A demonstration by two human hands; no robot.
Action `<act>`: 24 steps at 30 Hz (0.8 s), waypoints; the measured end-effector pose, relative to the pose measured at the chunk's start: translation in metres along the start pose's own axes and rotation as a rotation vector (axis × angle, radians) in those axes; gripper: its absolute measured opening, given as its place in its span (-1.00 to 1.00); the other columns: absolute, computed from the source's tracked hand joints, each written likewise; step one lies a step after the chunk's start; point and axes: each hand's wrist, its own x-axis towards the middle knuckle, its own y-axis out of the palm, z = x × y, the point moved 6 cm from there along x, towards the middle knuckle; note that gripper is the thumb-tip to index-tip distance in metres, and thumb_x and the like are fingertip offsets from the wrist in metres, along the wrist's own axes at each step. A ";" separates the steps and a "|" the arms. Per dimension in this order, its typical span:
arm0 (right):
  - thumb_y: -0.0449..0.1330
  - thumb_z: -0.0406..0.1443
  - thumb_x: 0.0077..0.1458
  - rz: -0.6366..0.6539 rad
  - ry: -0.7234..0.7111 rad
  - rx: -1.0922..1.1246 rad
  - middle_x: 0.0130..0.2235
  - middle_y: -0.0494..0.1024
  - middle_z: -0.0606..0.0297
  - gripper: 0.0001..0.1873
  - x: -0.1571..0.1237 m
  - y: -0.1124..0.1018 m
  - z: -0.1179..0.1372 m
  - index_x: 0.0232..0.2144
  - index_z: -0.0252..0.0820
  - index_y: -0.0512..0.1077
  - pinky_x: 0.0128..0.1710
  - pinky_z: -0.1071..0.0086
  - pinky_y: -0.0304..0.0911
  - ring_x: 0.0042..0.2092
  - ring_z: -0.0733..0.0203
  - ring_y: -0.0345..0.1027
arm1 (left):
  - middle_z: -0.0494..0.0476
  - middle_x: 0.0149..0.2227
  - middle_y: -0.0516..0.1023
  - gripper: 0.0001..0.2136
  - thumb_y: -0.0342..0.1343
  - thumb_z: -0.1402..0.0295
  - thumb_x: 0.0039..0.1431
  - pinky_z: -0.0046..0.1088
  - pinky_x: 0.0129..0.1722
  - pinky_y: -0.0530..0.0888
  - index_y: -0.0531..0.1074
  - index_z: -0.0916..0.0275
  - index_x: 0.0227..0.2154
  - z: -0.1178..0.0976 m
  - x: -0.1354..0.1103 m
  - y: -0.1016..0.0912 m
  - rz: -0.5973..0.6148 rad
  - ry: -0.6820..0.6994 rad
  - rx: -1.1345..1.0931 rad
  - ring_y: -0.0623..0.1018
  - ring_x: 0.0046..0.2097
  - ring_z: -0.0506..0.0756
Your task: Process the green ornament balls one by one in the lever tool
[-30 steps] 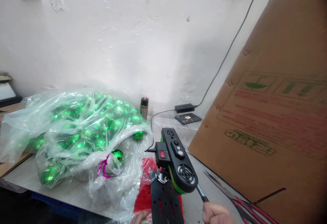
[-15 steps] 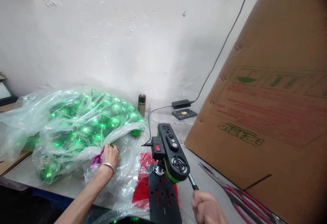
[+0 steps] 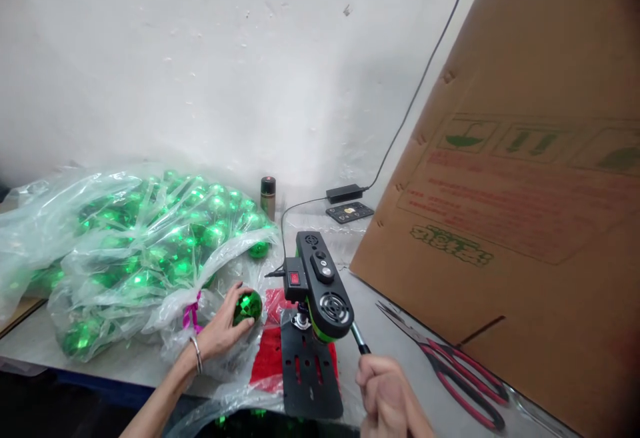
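A shiny green faceted ball (image 3: pixel 249 306) is in my left hand (image 3: pixel 225 325), with thumb and fingers curved round its left side. My right hand (image 3: pixel 387 391) is closed round the black lower end of a slim metal rod (image 3: pixel 359 338). The rod's far end is hidden behind a black device (image 3: pixel 325 288) with round vents and a red switch. Beneath the device is a slotted black plate (image 3: pixel 311 375) over red material (image 3: pixel 265 358). Left of my left hand lies a clear plastic bag (image 3: pixel 165 251) full of similar green balls, with a purple tie (image 3: pixel 191 313) at its gathered part.
Large scissors (image 3: pixel 465 378) with red and black handles lie on the right beside a big cardboard box (image 3: pixel 500 191). At the back stand a dark-capped bottle (image 3: pixel 268 198), a black power adapter (image 3: pixel 345 193) with its cable, and a flat black patterned item (image 3: pixel 350 212). More green balls show at the bottom edge.
My left hand has moved right from the bag's tied part, and a green ball now shows in its grasp. My right hand stays on the rod. The view has shifted slightly.
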 end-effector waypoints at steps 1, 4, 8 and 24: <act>0.20 -0.28 0.57 0.003 0.000 0.000 -0.56 0.32 0.41 -0.40 0.000 0.000 0.000 -0.61 -0.14 0.32 -0.45 0.29 0.03 -0.55 0.32 0.19 | 0.44 0.28 0.63 -0.58 0.26 0.13 0.24 0.12 0.37 0.59 0.51 0.14 0.11 0.003 0.000 0.000 -0.011 -0.062 -0.031 0.64 0.35 0.44; 0.21 -0.27 0.57 -0.001 0.002 -0.003 -0.57 0.32 0.40 -0.38 0.000 -0.002 -0.001 -0.63 -0.13 0.29 -0.47 0.30 0.03 -0.55 0.31 0.21 | 0.35 0.17 0.69 -0.45 0.28 0.02 0.18 0.15 0.35 0.59 0.39 0.13 0.17 0.008 0.001 0.000 -0.038 -0.207 -0.075 0.72 0.20 0.40; 0.23 -0.28 0.55 0.010 0.009 0.032 -0.57 0.32 0.39 -0.41 0.003 -0.002 0.001 -0.61 -0.13 0.29 -0.47 0.32 0.05 -0.52 0.30 0.27 | 0.33 0.20 0.67 -0.37 0.35 -0.01 0.10 0.14 0.36 0.57 0.40 0.11 0.19 -0.003 0.000 0.003 -0.035 -0.173 -0.094 0.69 0.24 0.42; 0.14 -0.21 0.62 0.220 0.089 -0.023 -0.55 0.32 0.42 -0.40 0.042 0.013 0.026 -0.56 -0.12 0.32 -0.47 0.39 0.15 -0.51 0.34 0.24 | 0.33 0.14 0.73 -0.16 0.49 -0.26 -0.08 0.10 0.36 0.55 0.55 0.19 0.17 -0.033 -0.034 0.028 -0.301 -0.412 -0.615 0.68 0.23 0.48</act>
